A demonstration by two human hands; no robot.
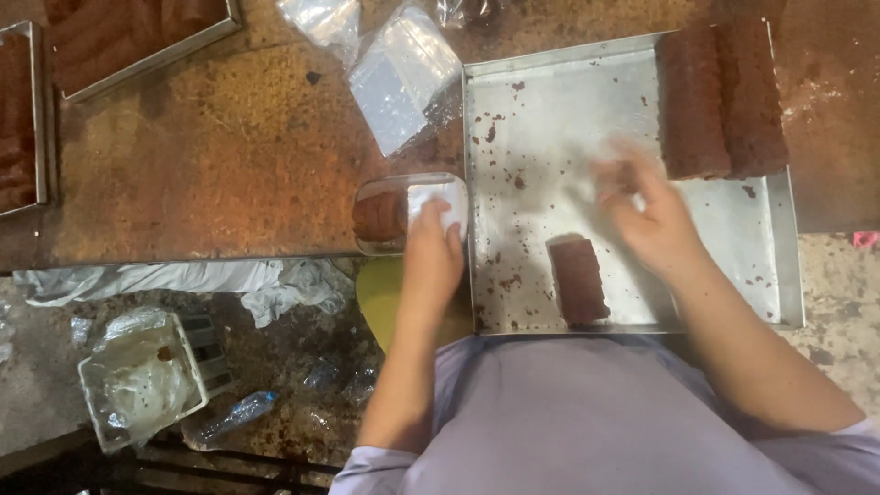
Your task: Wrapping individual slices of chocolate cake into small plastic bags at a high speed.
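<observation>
My left hand rests on the edge of a clear plastic box that holds a brown cake piece and a white liner. My right hand hovers blurred over a large metal tray; whether it holds anything is unclear. A single brown cake slice lies in the tray near its front edge. Two long brown cake slabs sit at the tray's far right corner. Crumbs dot the tray.
Clear plastic bags lie beyond the box. Another cake tray is at the top left, one more at the left edge. Below the table lie white cloth, a lined white crate and a plastic bottle.
</observation>
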